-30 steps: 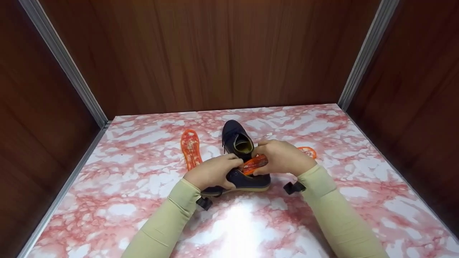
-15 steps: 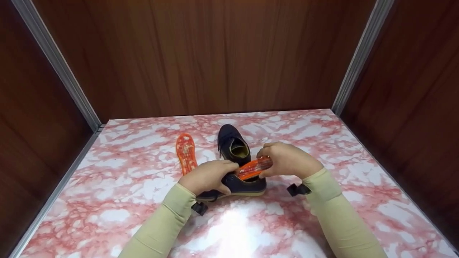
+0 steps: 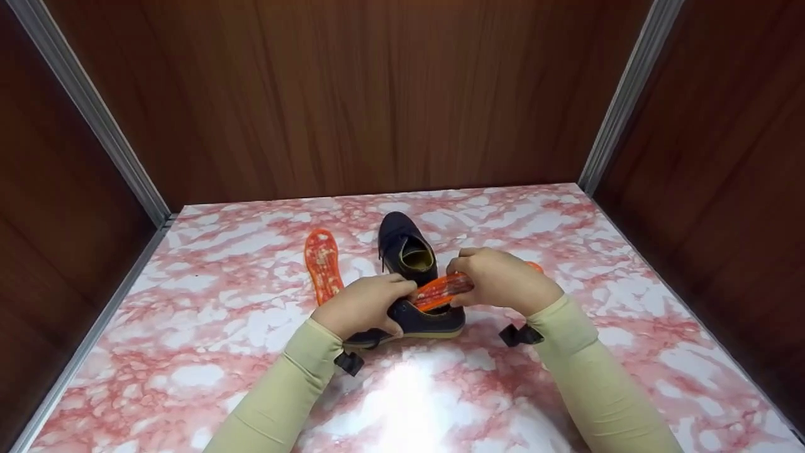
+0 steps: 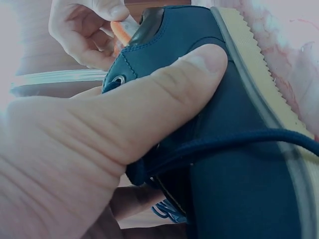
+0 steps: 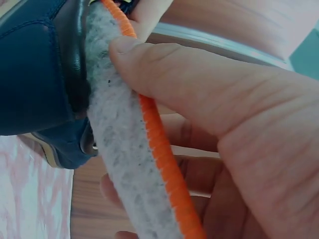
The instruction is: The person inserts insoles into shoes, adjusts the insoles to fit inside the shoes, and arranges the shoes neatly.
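Observation:
A dark blue lace-up shoe [image 3: 434,322] with a pale sole lies sideways on the table, toe to the left. My left hand [image 3: 365,304] grips it around the front, the thumb [image 4: 164,99] pressed along its side in the left wrist view. In my right hand [image 3: 503,280] an orange-edged insole [image 3: 434,293] is pinched between thumb and fingers. Its front part enters the shoe's opening and its heel end sticks out past the hand. The right wrist view shows the insole's fuzzy grey-white underside [image 5: 124,134]. The tip inside the shoe is hidden.
Just behind stands the second dark shoe [image 3: 396,236], its opening facing me. Another orange insole [image 3: 322,261] lies to the left, partly behind my left hand. Brown wood-grain panels [image 3: 377,94] enclose the pink-and-white marbled table [image 3: 207,321] at the back and sides.
My right hand has shifted slightly on the insole and still pinches it at the shoe's opening. The left hand keeps its grip on the shoe. The head view has moved a little.

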{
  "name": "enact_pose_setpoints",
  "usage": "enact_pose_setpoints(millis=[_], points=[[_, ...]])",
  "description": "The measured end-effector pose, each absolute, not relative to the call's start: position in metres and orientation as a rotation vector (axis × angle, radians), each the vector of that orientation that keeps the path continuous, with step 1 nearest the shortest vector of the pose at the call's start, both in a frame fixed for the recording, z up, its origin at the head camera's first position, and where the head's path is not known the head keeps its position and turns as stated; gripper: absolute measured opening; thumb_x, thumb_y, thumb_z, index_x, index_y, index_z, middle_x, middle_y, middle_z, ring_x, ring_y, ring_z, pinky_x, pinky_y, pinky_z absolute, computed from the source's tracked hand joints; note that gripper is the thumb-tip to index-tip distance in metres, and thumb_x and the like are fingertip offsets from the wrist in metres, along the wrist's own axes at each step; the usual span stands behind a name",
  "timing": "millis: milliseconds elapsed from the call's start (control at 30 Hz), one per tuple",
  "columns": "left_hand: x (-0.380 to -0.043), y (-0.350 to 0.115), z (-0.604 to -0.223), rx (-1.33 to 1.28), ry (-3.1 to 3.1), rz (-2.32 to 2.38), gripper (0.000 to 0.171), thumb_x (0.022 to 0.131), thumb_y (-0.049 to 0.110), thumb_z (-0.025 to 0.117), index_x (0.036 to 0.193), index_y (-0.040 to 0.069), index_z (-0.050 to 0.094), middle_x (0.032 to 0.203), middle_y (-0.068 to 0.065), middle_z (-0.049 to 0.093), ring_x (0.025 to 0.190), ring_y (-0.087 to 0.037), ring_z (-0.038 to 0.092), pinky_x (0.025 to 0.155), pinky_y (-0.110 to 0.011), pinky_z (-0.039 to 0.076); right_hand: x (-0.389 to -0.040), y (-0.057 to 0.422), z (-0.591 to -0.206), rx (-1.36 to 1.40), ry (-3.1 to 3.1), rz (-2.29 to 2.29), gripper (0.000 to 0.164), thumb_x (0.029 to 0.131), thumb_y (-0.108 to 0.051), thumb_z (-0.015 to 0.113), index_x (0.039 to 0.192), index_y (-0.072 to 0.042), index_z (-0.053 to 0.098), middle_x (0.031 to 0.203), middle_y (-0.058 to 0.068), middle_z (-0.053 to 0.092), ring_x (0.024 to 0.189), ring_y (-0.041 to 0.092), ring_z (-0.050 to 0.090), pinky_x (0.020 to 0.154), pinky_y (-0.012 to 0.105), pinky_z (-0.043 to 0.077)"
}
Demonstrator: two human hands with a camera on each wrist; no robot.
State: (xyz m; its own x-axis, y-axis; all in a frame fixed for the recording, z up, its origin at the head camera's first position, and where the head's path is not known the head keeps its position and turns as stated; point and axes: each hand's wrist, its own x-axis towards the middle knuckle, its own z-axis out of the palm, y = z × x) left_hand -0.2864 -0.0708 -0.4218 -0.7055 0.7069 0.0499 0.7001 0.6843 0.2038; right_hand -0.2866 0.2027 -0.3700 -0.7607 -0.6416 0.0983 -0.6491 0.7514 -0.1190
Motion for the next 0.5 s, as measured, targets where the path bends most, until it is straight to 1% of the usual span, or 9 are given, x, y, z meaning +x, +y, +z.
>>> enact_pose_setpoints(millis=[167,500], points=[[-0.2868,-0.0690,-0.4220,1.179,2.846,0.328,0.053,0.081,0.034,0.099,0.121,0.025,0.064,0.119,0.001,0.064,0.102,-0.022,0.068,0.093,-0.045,0.059,-0.2857,0.2024,-0.3703,1.058,-2.903,0.231,0.038,0.088,-0.035,0.093,0.116,-0.012,0.079,0.105,0.003,0.074,0.084,0.013,0.069,0.080,0.039,0.062],[-0.2865,-0.0692,-0.4213,1.172,2.837,0.285,0.059,0.083,0.035,0.097,0.130,0.023,0.064,0.127,-0.002,0.065,0.108,-0.025,0.070,0.098,-0.047,0.059,-0.2872,0.2011,-0.3736,1.079,-2.900,0.255,0.039,0.088,-0.035,0.093,0.116,-0.012,0.079,0.106,0.004,0.075,0.085,0.014,0.069,0.081,0.039,0.063]])
